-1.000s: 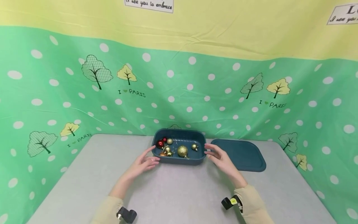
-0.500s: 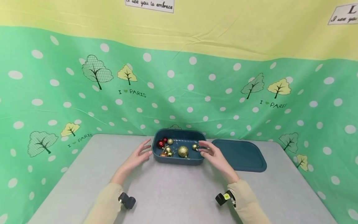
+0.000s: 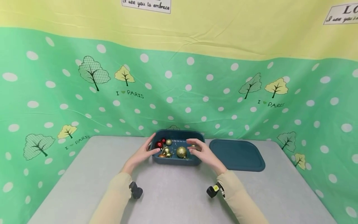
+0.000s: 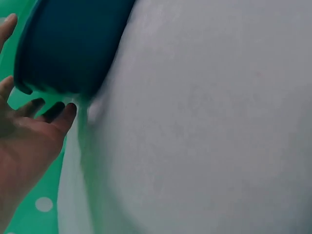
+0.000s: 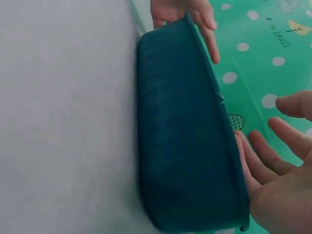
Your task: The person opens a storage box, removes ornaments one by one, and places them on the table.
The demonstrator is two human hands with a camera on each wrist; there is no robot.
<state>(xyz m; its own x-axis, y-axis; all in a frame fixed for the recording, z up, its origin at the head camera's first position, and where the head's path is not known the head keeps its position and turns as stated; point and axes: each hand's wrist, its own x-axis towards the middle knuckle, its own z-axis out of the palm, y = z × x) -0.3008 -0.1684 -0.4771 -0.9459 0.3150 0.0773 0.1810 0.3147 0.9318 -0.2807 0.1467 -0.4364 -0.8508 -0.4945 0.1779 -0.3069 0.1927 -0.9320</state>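
A dark blue box [image 3: 176, 161] stands on the table with several Christmas baubles inside. A large gold glitter bauble [image 3: 181, 152] lies right of the middle. At the left end are a shiny red bauble [image 3: 159, 144] and smaller gold ones. My left hand [image 3: 140, 156] is at the box's left end, thumb above the rim, fingers spread along the outside; whether it touches the wall I cannot tell. My right hand [image 3: 205, 154] reaches over the right end with loosely bent fingers, close to the large bauble. It partly hides a small gold bauble [image 3: 193, 145] and holds nothing visible.
A flat blue lid [image 3: 237, 155] lies on the grey table [image 3: 176, 196] right of the box. Green and yellow printed cloth [image 3: 179, 77] hangs right behind the box and down both sides.
My right hand has moved left, from outside the right rim to over the inside of the box. The left hand drew back a little, then came forward to the left end again.
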